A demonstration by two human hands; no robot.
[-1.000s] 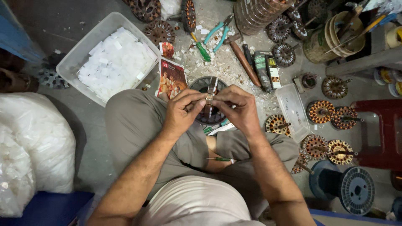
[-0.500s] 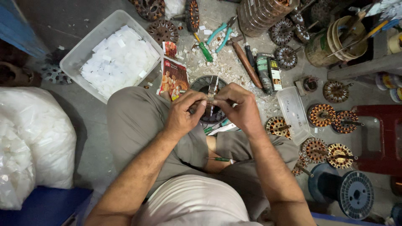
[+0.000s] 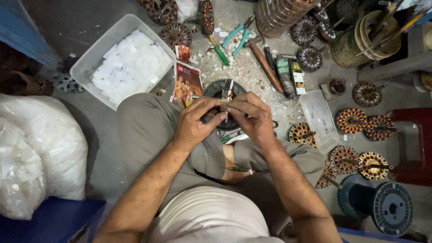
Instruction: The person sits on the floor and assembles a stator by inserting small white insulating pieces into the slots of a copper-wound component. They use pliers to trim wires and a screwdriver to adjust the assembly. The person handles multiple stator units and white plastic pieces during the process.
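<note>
I sit cross-legged on the floor. My left hand (image 3: pixel 194 122) and my right hand (image 3: pixel 251 117) meet fingertip to fingertip over my knees, both pinching a small metal-and-paper piece (image 3: pixel 223 107) between them. A thin strip (image 3: pixel 226 89) sticks up from that piece. Right under my hands lies a round dark motor stator (image 3: pixel 213 91) on the floor, mostly hidden by my fingers.
A clear plastic tub (image 3: pixel 100 56) of white paper slips stands at upper left, a white sack (image 3: pixel 38 148) at left. Green-handled pliers (image 3: pixel 237 36), a hammer (image 3: pixel 264 63), a clear lid (image 3: pixel 318 117), several copper-wound stators (image 3: pixel 351 120), a blue wire spool (image 3: pixel 388 206) and a red stool (image 3: pixel 416 144) crowd the right.
My hands stay together on the small piece and have shifted only slightly; the fingers keep working it. Nothing else has moved.
</note>
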